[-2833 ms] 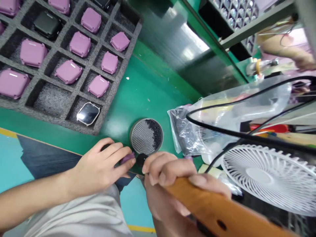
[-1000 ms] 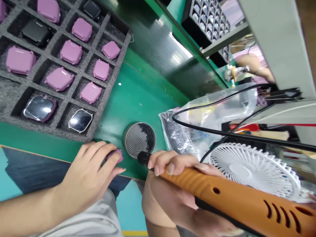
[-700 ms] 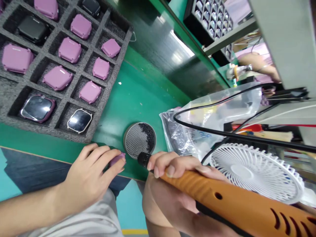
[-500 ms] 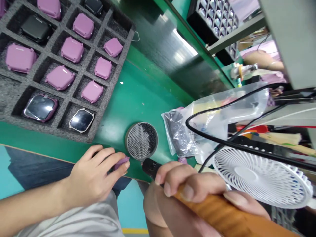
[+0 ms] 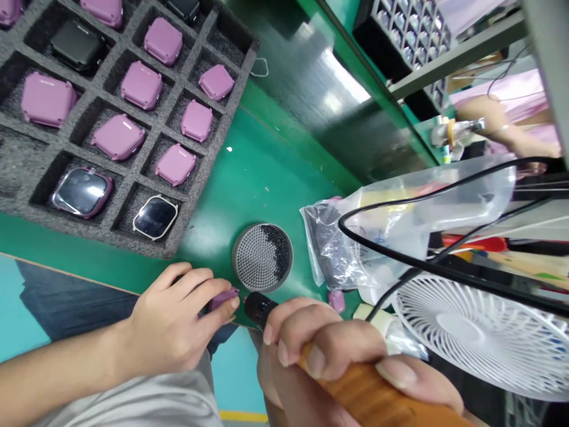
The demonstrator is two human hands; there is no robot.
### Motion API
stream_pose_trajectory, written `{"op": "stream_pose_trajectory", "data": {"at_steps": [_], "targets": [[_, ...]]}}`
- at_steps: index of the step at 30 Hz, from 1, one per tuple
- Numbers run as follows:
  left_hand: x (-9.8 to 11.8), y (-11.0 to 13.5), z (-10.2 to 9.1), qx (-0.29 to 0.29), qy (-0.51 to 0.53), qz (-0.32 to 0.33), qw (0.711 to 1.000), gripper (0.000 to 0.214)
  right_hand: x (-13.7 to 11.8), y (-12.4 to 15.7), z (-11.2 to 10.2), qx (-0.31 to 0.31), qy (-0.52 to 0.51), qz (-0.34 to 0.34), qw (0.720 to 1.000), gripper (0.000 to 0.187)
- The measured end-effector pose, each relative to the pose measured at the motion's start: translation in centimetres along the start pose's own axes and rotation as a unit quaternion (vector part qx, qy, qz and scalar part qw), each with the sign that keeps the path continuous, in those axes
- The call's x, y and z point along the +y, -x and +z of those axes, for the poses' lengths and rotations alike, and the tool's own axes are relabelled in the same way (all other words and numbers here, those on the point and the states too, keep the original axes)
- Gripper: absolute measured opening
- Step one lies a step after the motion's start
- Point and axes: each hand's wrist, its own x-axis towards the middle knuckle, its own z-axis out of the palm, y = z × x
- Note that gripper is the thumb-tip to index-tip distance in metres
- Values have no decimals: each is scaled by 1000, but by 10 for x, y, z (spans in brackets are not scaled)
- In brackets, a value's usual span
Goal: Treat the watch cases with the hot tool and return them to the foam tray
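My left hand (image 5: pixel 171 314) sits at the bench's front edge, its fingers shut on a small purple watch case (image 5: pixel 223 300), which they partly hide. My right hand (image 5: pixel 326 362) grips the orange handle (image 5: pixel 368 394) of a handheld tool, probably a soldering iron. Its black tip (image 5: pixel 260 308) points left and stops just short of the purple case. A round perforated metal dish (image 5: pixel 262 258) with black granules on one side lies just above both hands. Whether the tip touches the case cannot be told.
A grey foam tray (image 5: pixel 13 154) holds several purple watch cases and glass-faced watches. A plastic bag (image 5: pixel 382 237), black cables and a white fan (image 5: pixel 480 332) lie to the right. A co-worker's arm (image 5: pixel 493 118) shows at the upper right.
The orange tool has swung toward me, with less handle in view. Its black tip now sits closer to the purple case. The left hand still holds the case, and the view has shifted slightly.
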Motion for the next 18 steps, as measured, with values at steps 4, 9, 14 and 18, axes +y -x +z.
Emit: {"op": "stream_pose_trajectory", "data": {"at_steps": [4,9,14,18], "targets": [[0,0,0,8,1,2,1000,29,-2,-4,0,10,7,0,1000,30],[0,0,2,15,-3,5,1000,28,-16,-27,-23,-175,4,146,974,40],[0,-1,3,19,-4,11,1000,27,-26,-37,-34,-203,4,212,956,39],[0,0,3,21,-11,16,1000,27,-22,-44,-35,-273,-25,215,937,39]]}}
